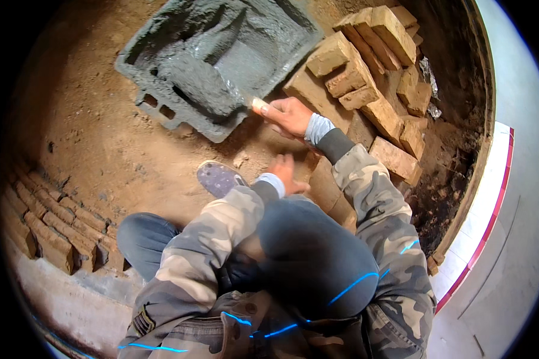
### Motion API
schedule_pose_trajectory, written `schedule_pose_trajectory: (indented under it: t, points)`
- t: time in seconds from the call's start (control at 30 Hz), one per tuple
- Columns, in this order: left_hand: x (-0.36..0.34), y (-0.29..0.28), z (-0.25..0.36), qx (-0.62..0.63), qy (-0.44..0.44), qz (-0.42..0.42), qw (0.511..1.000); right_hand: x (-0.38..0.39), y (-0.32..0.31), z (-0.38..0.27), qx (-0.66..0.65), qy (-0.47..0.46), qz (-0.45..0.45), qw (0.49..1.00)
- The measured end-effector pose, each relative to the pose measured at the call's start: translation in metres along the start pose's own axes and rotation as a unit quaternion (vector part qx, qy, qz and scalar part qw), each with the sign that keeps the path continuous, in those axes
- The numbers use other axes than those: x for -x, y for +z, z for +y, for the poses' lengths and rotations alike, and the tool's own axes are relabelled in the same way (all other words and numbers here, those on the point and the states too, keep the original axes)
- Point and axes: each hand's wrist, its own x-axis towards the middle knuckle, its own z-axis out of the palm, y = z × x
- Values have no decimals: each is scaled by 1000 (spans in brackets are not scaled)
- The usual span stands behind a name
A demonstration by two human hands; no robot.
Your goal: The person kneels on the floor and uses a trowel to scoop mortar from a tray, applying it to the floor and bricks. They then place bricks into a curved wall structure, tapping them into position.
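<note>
My right hand (290, 116) is closed around the light wooden handle of a trowel (259, 105). The trowel's blade reaches over the near right corner of a mortar tub (220, 133), with wet grey mortar (197, 84) around it, so its outline is hard to make out. Below and left of that, my left hand (284, 173) hovers by my knee, slightly blurred. Its fingers are loosely bent with the thumb apart, and nothing shows in it. Close to its right are bricks (326, 182) lying on the ground.
A loose pile of tan bricks (389, 36) rises to the right of the tub, beside a curved dark wall (461, 119). At the lower left runs a row of laid bricks (54, 239). My shoe (218, 178) rests on sandy ground (96, 143).
</note>
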Motion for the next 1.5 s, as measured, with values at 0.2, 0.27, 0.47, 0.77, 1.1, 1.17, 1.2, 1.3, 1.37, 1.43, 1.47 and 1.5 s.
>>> schedule_pose_trajectory:
  t: [0.2,0.27,0.47,0.77,1.1,1.17,1.2,1.3,1.37,1.43,1.47,1.5]
  points:
    - [-17,24,14,-32,-44,-93,994,21,4,-15,-50,-16,69,996]
    - [-19,22,16,-21,-63,-91,994,28,2,-20,-85,-10,83,993]
    - [-2,-12,-1,107,-23,-62,992,52,-10,-32,-148,-8,51,988]
    - [36,-123,10,428,135,-164,878,85,-13,-128,-89,-38,77,992]
    - [154,-253,-71,332,125,206,912,63,11,-232,58,-192,45,979]
    - [195,-271,-103,294,70,310,901,47,27,-256,49,-183,24,982]
    - [227,-276,-110,357,110,350,859,45,37,-265,56,-185,18,981]
    - [310,-280,-119,440,139,498,734,21,73,-304,89,-166,-36,981]
    - [377,-297,-76,527,185,500,662,-1,100,-325,129,-185,-59,973]
    - [421,-310,-24,571,214,534,586,-24,136,-348,161,-213,-80,960]
    - [439,-299,-14,590,268,528,549,-31,162,-356,165,-207,-112,958]
    - [460,-293,-2,598,253,542,534,-37,193,-362,157,-196,-145,957]
